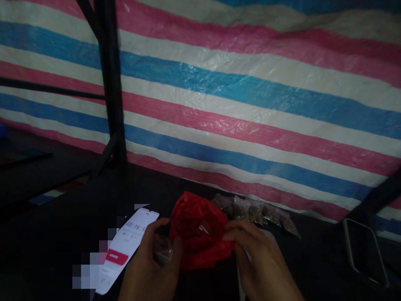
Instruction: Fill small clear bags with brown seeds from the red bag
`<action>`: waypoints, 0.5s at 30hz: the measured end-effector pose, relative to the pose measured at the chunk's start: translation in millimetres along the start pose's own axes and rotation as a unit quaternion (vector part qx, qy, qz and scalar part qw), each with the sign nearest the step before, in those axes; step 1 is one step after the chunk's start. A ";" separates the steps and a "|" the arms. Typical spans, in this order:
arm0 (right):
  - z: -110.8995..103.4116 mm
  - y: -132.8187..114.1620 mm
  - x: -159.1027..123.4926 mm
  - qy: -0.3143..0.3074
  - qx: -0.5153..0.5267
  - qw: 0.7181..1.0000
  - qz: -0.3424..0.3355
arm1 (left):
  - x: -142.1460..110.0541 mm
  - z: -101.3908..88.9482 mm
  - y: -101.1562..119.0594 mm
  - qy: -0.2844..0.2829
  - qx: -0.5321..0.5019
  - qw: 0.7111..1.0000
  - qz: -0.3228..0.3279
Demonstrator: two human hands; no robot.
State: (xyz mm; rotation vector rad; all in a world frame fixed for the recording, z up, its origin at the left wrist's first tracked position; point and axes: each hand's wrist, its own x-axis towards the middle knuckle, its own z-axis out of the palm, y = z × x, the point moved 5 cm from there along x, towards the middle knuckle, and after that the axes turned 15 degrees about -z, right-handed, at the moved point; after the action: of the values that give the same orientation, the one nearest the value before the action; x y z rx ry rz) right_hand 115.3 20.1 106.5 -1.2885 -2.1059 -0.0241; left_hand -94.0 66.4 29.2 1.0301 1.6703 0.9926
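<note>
A crumpled red plastic bag (199, 230) sits on the dark table (62, 234) between my hands. My left hand (153, 263) is closed on the bag's left side and pinches a small clear packet (163, 253). My right hand (260, 259) grips the bag's right edge with its fingers curled. Behind the bag lies a row of several small clear packets with brown contents (257, 213).
A lit phone (127, 246) showing a timer lies left of my left hand. A dark tray or device with a metal rim (363, 251) sits at the right. A striped red, white and blue tarp (250, 104) hangs behind, with a black metal post (109, 83) at left.
</note>
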 end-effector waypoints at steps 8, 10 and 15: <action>11.1 16.8 7.5 -0.026 0.080 0.996 0.031 | -8.5 -1.1 12.8 0.046 -0.037 0.993 0.099; 4.5 18.0 0.9 0.034 0.076 0.996 0.013 | -13.4 3.7 14.8 0.051 -0.051 0.985 0.157; 19.5 -0.2 -27.0 0.073 0.168 0.982 0.034 | -25.0 27.0 7.2 0.103 -0.082 0.953 0.272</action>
State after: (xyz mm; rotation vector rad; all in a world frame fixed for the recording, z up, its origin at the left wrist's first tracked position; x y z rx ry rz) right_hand 113.0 5.4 76.7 -1.1179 -1.8444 0.2486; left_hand -60.8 49.9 35.7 1.3432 1.4557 1.6165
